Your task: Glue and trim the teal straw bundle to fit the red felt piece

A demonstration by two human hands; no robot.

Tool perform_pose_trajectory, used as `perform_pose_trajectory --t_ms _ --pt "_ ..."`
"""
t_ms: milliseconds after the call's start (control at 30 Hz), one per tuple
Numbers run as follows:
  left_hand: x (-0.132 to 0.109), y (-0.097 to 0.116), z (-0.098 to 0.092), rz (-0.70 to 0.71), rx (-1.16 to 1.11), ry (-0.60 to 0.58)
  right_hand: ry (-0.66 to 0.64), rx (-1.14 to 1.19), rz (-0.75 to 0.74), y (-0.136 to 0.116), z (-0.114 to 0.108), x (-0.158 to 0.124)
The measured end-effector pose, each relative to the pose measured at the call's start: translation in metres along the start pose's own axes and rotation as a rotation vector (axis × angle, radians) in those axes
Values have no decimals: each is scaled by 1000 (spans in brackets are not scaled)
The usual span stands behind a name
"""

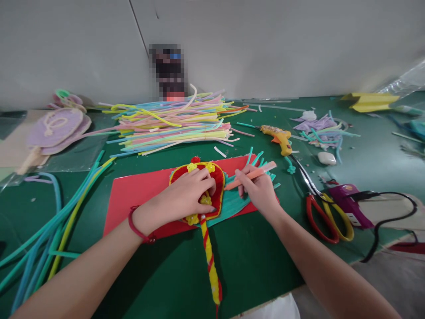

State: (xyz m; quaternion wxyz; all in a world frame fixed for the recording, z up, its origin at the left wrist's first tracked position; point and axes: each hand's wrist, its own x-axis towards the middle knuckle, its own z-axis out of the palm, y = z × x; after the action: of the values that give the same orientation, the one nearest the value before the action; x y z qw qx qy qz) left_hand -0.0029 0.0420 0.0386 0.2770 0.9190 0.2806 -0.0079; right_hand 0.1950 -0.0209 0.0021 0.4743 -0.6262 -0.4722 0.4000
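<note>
Where the left hand (190, 191) rests, the red fan (218, 178) lies beneath its fingers (208, 183).

Illumination is moderate and diffuse; the light source is outside the view. The grey wall (265, 53) darkens toward the upper corners. Soft shadows fall on the bench (259, 266) below the left forearm (99, 252). Highlights appear on the scissor blades (304, 175) and clear plastic (410, 77). Wide-angle distortion stretches the side areas. Detail softens at the right edge. The left hand (192, 190) and right hand (257, 188) are legible. A pixelated block (168, 73) masks part of the wall.
</note>
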Motion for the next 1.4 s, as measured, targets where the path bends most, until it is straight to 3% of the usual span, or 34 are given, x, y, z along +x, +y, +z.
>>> perform_pose_trajectory --t_ms 67,133,267,333,533,733,800,967,1233,1400 --pt "0 -1 0 2 2 1 79 3 -26 0 -1 2" --pt "0 -1 1 8 -1 5 77 28 -40 0 -3 2" --pt "0 0 0 21 -6 11 -114 38 -19 -2 -1 -3" --pt "0 1 -1 14 -4 9 -146 10 -15 -2 0 -4" --pt "0 0 0 9 14 7 116 7 -67 2 -1 2" --pt "0 0 0 17 -1 9 -101 66 -3 3 1 -2" --pt "0 1 -1 6 6 0 -71 23 -17 3 2 -2" --pt "0 1 0 -7 12 -12 142 33 -73 4 -1 3" --pt "0 2 -1 0 -1 -2 -101 63 -22 -2 2 -6" --pt "1 1 0 2 10 -2 41 71 -43 1 0 1"
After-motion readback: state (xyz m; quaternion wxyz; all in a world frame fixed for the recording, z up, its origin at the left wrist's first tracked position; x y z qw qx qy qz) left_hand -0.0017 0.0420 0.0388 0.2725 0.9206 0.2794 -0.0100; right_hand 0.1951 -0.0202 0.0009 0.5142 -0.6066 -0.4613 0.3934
